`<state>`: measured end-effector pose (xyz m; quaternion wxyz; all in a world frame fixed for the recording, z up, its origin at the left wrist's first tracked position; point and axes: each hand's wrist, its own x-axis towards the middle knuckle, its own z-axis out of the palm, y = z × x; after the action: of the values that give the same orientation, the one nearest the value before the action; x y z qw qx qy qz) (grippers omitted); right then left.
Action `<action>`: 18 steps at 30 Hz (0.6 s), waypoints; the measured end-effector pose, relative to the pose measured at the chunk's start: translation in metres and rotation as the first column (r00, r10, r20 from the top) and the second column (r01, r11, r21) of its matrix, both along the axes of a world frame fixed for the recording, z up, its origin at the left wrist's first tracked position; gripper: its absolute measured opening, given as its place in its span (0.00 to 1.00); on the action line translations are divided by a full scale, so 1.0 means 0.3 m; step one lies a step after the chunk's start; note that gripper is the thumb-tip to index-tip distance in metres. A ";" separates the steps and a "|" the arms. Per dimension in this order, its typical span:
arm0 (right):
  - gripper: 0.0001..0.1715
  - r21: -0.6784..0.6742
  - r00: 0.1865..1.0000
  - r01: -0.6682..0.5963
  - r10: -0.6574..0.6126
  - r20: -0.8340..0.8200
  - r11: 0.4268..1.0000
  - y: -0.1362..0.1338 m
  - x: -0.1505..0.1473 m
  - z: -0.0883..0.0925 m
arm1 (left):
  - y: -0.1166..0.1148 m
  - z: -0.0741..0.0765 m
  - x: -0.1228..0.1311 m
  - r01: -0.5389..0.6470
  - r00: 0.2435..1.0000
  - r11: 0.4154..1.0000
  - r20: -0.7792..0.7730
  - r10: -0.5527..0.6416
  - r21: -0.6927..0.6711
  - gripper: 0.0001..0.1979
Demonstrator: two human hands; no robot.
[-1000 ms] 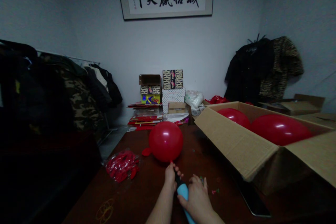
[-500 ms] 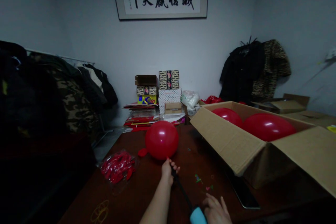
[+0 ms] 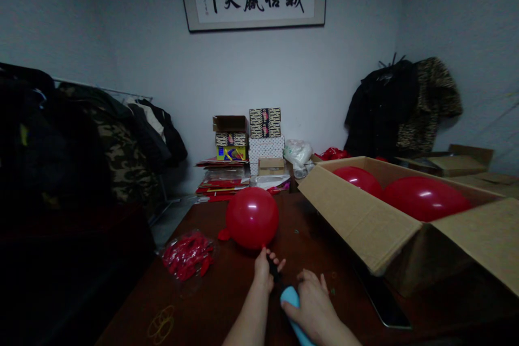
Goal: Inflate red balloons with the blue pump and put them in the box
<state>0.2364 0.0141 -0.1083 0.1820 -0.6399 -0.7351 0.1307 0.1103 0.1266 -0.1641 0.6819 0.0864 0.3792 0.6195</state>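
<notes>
- Dark and camouflage-patterned fabric coats [image 3: 125, 162] hang from a rack at the far left.
- Thin yellow loops [image 3: 161, 324] lie in an overlapping cluster on the dark reddish-brown desk [image 3: 211, 308], near its left edge.
- A clear plastic bag filled with limp red balloons [image 3: 187, 257] lies beyond them on the desk.
- A small, uninflated red balloon [image 3: 223, 234] lies just beside the larger one's lower left.
- The round, glossy, inflated red balloon [image 3: 252, 218] is over the middle of the desk, its neck pointing toward the person.
- The left hand [image 3: 263, 269] grasps that neck together with the black front end of the pump, fingers curled round.
- The black-and-light-blue tubular pump [image 3: 291, 298] slants down to the right between the hands.
- The right hand [image 3: 314, 303] grasps its light-blue barrel from the right side, thumb across it.
- A flat black phone [image 3: 383, 300] lies on the desk beside the box.
- An open brown cardboard box [image 3: 360, 219] holds big inflated red balloons [image 3: 425, 198].
</notes>
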 end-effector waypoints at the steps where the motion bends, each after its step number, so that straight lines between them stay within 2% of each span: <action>1: 0.27 0.018 1.000 0.009 -0.009 0.005 1.000 0.023 -0.017 0.001 | -0.002 -0.004 0.001 0.011 1.000 1.000 -0.001 -0.011 -0.006 0.12; 5: 0.26 0.037 1.000 0.014 -0.015 0.027 0.999 0.079 -0.069 -0.015 | -0.006 -0.013 -0.010 0.038 0.999 0.999 -0.031 -0.039 -0.025 0.14; 10: 0.28 0.047 0.998 0.027 -0.029 0.048 0.999 0.051 -0.080 -0.063 | -0.004 -0.015 -0.016 0.022 0.995 0.999 -0.096 -0.025 -0.038 0.14; 14: 0.25 0.053 0.998 0.028 -0.031 0.061 0.998 -0.002 -0.033 -0.075 | -0.003 -0.004 0.011 0.024 0.992 1.000 -0.127 -0.025 -0.009 0.13; 18: 0.26 -0.033 0.996 -0.018 0.021 0.090 0.999 -0.056 0.051 -0.083 | 0.000 0.015 0.028 0.031 0.992 1.000 -0.122 -0.031 0.002 0.13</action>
<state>0.2516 -0.0027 -0.1331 0.1367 -0.6409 -0.7465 0.1151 0.1186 0.1265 -0.1598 0.6669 0.1312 0.4175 0.6031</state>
